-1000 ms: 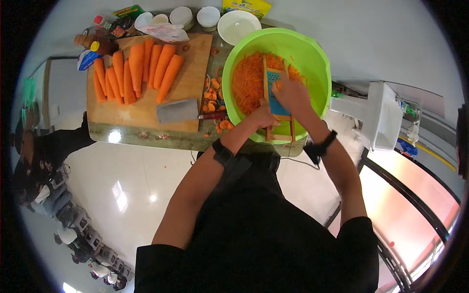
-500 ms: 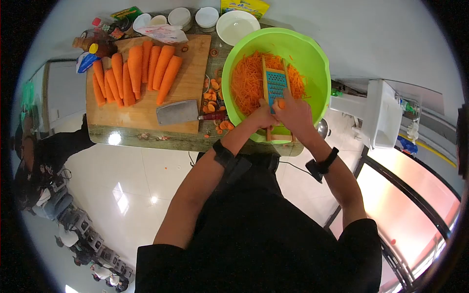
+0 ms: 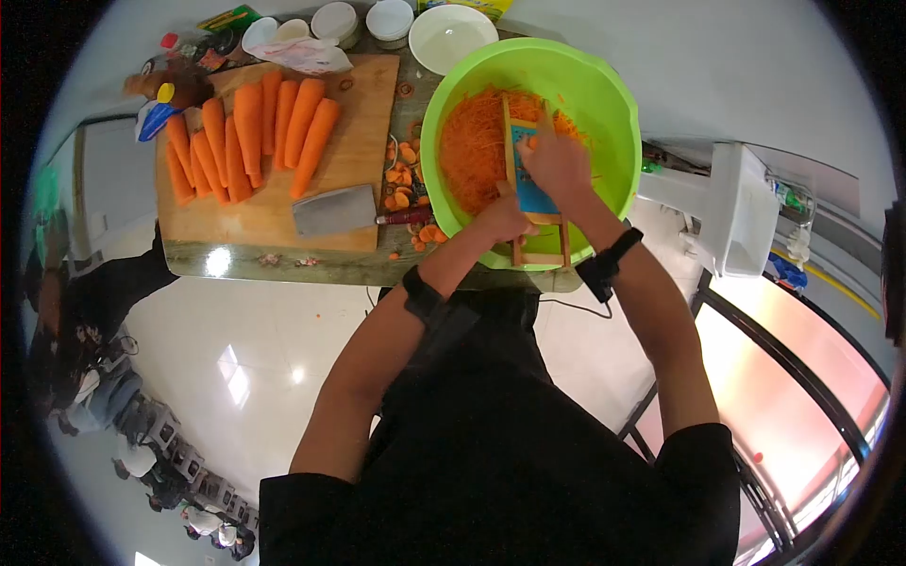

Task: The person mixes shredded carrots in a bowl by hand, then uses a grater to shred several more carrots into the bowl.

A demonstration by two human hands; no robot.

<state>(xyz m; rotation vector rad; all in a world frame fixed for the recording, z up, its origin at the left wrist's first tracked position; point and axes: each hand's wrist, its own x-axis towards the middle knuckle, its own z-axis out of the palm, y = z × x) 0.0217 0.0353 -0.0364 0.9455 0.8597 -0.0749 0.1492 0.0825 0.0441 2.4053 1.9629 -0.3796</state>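
A grater (image 3: pixel 535 197) with a wooden frame and a blue plate leans inside a large lime-green bowl (image 3: pixel 618 113). My left hand (image 3: pixel 507 219) is closed round the near part of its frame, at the left side. Over the upper part of the blue plate, my right hand (image 3: pixel 561 168) is closed on a carrot piece, mostly hidden by the fingers; a bit of orange shows at their left edge. Shredded carrot (image 3: pixel 470 141) is heaped in the bowl beneath and beside the grater.
Several whole carrots (image 3: pixel 247 127) and a cleaver (image 3: pixel 335 211) lie on a wooden cutting board (image 3: pixel 269 233) to the left. Carrot scraps (image 3: pixel 403 198) lie between board and bowl. A white bowl (image 3: pixel 453 40), jars (image 3: pixel 390 21) and bottles stand behind. A white sink (image 3: pixel 741 217) is at right.
My right hand has slid away from me, up the grater, with the carrot piece. My left hand stays on the frame. The whole view has shifted slightly.
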